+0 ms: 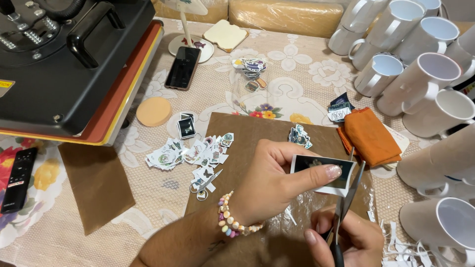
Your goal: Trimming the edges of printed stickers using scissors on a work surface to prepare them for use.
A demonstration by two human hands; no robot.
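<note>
The left hand [269, 185] pinches a small printed photo [321, 174] taut over the brown sheet [247, 133] so the scissors [346, 198], gripped in the right hand [346, 240], can bite along its white right edge.

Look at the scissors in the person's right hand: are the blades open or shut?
Open. The scissors show two blades spread in a narrow V, straddling the right edge of the small photo print held by the left hand.
</note>
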